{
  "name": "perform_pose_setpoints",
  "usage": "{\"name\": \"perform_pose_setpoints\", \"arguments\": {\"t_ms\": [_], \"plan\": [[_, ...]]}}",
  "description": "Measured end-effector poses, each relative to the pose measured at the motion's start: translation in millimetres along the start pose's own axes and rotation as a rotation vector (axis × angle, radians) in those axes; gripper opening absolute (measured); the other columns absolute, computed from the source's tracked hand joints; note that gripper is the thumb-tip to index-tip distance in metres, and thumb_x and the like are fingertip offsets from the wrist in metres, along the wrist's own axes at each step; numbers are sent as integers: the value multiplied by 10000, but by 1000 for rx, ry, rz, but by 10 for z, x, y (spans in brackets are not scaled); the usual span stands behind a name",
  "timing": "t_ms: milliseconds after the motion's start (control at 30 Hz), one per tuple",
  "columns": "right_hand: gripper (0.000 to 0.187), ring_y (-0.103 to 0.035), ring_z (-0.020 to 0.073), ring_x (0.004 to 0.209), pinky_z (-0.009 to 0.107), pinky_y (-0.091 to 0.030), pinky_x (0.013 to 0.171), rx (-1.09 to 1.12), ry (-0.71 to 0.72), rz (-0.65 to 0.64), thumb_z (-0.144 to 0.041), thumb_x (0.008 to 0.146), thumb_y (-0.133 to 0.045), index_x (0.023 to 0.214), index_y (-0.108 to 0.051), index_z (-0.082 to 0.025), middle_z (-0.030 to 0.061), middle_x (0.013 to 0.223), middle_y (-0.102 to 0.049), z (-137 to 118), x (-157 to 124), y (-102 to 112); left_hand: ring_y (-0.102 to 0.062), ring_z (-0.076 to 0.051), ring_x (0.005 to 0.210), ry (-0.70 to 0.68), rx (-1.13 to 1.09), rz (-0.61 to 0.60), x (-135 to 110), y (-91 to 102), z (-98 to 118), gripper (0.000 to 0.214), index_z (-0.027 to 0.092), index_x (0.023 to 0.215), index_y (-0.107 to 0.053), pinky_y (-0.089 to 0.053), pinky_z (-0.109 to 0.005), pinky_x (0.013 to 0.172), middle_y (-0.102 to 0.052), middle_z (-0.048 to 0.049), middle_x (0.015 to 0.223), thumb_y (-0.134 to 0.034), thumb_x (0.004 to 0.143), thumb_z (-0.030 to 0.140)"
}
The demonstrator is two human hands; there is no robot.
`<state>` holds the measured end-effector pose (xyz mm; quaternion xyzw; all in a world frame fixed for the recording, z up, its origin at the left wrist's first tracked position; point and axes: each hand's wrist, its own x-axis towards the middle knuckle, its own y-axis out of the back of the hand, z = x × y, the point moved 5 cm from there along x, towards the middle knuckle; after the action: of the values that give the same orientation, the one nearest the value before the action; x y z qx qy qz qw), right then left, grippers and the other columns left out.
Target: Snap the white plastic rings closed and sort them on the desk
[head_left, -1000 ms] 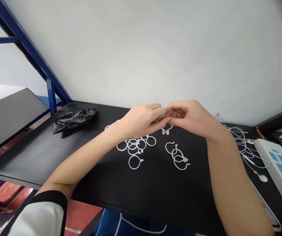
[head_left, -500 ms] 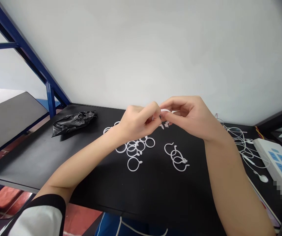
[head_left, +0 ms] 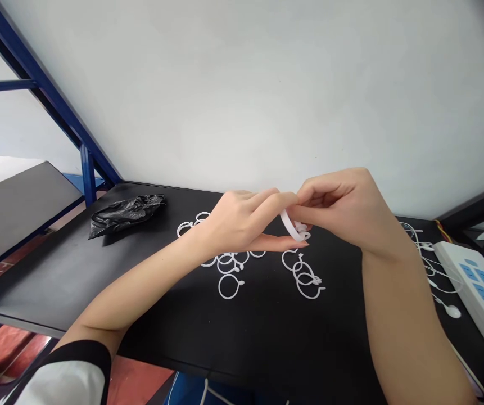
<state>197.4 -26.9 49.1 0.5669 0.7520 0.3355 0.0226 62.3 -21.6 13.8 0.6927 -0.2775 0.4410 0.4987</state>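
Both hands meet above the black table over one white plastic ring [head_left: 292, 226], seen nearly edge-on, with a small tab at its lower end. My right hand [head_left: 337, 208] pinches the ring's upper part between thumb and fingers. My left hand [head_left: 252, 220] has its fingertips against the ring's top, while its thumb stretches under the lower end. The fingers partly hide the ring. Below my left hand lies a cluster of similar rings [head_left: 228, 274], several closed with a tab. To the right of these, a few rings with gaps [head_left: 308, 279] overlap one another.
A crumpled black plastic bag [head_left: 126, 214] lies on the black table [head_left: 242, 337] at the left. At the right are a white power strip [head_left: 473, 287], tangled white earphones [head_left: 450, 308] and a phone's edge [head_left: 469, 371]. A blue metal frame [head_left: 56, 101] rises at the left.
Both hands have shifted slightly right, with the ring turned so more of it shows. My left thumb has straightened out below the ring, where the hand was curled before.
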Motion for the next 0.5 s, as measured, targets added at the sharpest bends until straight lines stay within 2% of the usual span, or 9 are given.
{"name": "perform_pose_setpoints", "arguments": {"t_ms": [100,267,367,500], "plan": [[298,-584,118,502,274,-486,473,-67,38,58,-425,752,-758,561,-646,-227,-27,548,-625,-64,-33,20,-527,-71,474,3,-4,4,0,24,21,354,174,1053,-498,-377,-194,432,-608,31,671,-536,885,483],[210,-629,157,578,311,-509,526,-169,40,125,-385,790,-740,624,-706,-261,-13,602,-665,-157,-98,69,-591,-87,572,10,-8,20,28,88,58,293,169,1067,-497,-431,-196,462,-656,-14,800,-524,843,356],[147,-643,150,583,297,-533,516,-191,60,117,-404,774,-746,735,-757,-262,-3,700,-719,-200,-145,132,-599,-85,584,-5,12,55,50,118,62,328,158,1106,-494,-459,-195,470,-667,-22,842,-515,835,340],[210,-674,166,607,304,-564,536,-216,49,46,-415,715,-789,848,-775,-253,10,765,-743,-210,-213,219,-601,-80,563,-39,61,125,51,140,47,337,158,1120,-504,-467,-190,448,-672,-20,852,-523,837,340]]}}
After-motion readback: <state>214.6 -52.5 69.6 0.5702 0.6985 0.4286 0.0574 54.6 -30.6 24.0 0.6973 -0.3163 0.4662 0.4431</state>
